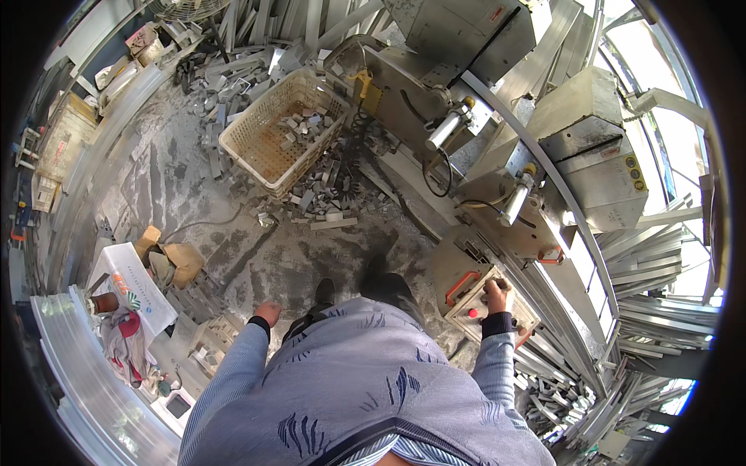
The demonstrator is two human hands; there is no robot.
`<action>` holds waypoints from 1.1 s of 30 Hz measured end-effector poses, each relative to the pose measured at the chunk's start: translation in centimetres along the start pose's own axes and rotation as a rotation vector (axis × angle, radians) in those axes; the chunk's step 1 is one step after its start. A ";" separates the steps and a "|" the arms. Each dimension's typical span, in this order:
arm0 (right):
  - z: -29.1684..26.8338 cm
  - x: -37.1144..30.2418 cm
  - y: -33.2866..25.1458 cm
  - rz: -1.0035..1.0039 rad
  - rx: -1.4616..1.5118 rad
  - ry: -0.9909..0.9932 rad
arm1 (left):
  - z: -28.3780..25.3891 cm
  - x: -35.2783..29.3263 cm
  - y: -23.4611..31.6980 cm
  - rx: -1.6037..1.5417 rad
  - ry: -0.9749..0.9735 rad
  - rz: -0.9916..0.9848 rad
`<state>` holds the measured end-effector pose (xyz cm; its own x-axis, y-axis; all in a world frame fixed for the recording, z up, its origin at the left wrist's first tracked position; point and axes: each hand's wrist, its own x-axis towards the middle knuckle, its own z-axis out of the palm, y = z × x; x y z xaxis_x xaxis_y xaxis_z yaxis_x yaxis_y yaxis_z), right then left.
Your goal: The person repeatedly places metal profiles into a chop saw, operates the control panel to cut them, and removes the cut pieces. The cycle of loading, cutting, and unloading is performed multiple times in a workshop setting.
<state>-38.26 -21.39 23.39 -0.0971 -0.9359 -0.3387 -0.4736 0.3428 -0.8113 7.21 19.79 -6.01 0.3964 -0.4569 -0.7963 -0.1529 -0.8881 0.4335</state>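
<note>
My right hand rests on the control box beside the machine, at the edge of its light panel. Its fingers are curled on something there that I cannot make out. A red push button sits on the panel left of that hand, and a red-orange handle runs along the box's side. My left hand hangs low over the floor beside my body, touching nothing that I can see. Its fingers point down and are mostly hidden.
A cream plastic crate holding several cut metal pieces stands ahead, with offcuts heaped around it. The sawing machine with air cylinders fills the right. At left are a white box, cardboard and long metal profiles.
</note>
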 end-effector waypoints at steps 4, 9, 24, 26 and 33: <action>0.7 8.7 -8.9 -0.385 -0.291 0.140 | 1.0 0.5 0.7 -0.088 0.084 -0.011; 3.1 21.4 -18.8 -0.645 -0.700 0.265 | 4.0 -2.4 4.8 -0.462 0.223 -0.110; 7.4 47.0 -23.4 -0.604 -1.138 -0.035 | 8.5 -6.5 21.4 -0.590 0.412 -0.232; 7.7 47.1 -23.3 -0.657 -1.191 0.016 | 8.9 -6.5 21.3 -0.512 0.415 -0.229; 10.3 46.3 -25.6 -0.697 -1.142 -0.064 | 9.1 -5.7 21.5 -0.478 0.345 -0.309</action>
<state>-21.63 -72.62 23.62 0.4887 -0.8698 -0.0674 -0.8712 -0.4907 0.0166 -6.55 2.85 3.97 0.6369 -0.0722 -0.7675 0.4010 -0.8193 0.4098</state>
